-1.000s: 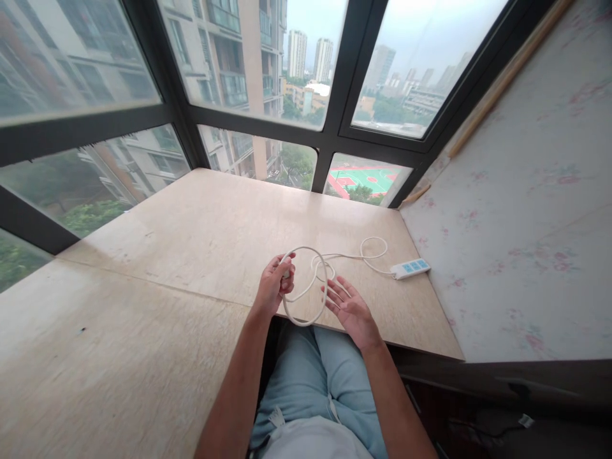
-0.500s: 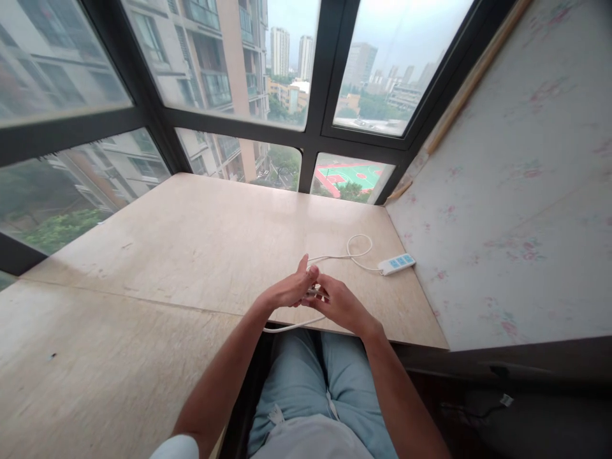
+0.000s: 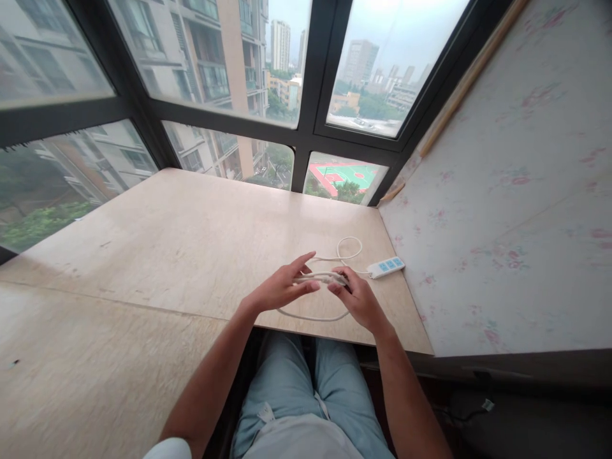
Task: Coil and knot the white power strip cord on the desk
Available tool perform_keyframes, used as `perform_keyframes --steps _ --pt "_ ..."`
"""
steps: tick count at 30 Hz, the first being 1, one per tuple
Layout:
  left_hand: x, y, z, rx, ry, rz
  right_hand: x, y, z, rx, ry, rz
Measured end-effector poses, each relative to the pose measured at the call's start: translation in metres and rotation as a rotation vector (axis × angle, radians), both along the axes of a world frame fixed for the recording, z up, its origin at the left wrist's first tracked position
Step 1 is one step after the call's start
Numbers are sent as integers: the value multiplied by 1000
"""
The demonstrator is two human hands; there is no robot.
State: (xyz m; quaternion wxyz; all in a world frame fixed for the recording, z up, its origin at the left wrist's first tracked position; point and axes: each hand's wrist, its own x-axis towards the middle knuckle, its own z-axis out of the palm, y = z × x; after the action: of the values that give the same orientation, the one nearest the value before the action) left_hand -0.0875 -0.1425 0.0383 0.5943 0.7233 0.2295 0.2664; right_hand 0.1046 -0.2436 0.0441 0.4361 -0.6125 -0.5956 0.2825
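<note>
**At the front edge of a window ledge, 2 hands on a white cord**

We see the left hand with thumb and forefinger spread apart, strands of the cord running between them; whether its hidden fingers close on the cord we cannot tell. The right hand grasps the gathered cord between thumb and fingers, near a thicker pale piece too small for us to make out. A slack loop bows below the hands. Beyond them the cord lies on the ledge, makes 1 round curl and reaches a white power strip just beside the wall.

The strip's face carries blue panels — any lettering there is too small for us to read. Low at the right, a white tag shows in the shadow, its print unreadable too.

The hands stand in the way of part of the cord. Around us, the wall bears pink flowers, a dark window frame rises behind the ledge, and a red-and-green sports court shows through 1 low pane. A small dark speck lies at far left; pale blue trousers fill the space below.
</note>
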Motion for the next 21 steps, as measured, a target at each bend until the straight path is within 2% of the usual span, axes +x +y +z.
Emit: perform_keyframes --steps 3,5,8,10,13,17,21 --pt "0 -1 -14 31 -52 191 12 -7 -13 12 255 -145" --pt "3 -5 -25 -23 -95 230 13 -10 -20 9 402 -168" --pt "11 -13 -39 -93 -149 268 11 -14 -27 15 497 -160" --pt "17 -17 -45 -138 -174 289 13 -18 -30 5 524 -139" --pt "25 -22 -48 -220 -208 252 22 -24 -37 -51 567 -73" --pt "33 -26 -47 -316 -230 198 41 -33 -51 -140 685 75" --pt "39 -29 -43 -401 -147 245 51 -41 -62 -156 797 181"
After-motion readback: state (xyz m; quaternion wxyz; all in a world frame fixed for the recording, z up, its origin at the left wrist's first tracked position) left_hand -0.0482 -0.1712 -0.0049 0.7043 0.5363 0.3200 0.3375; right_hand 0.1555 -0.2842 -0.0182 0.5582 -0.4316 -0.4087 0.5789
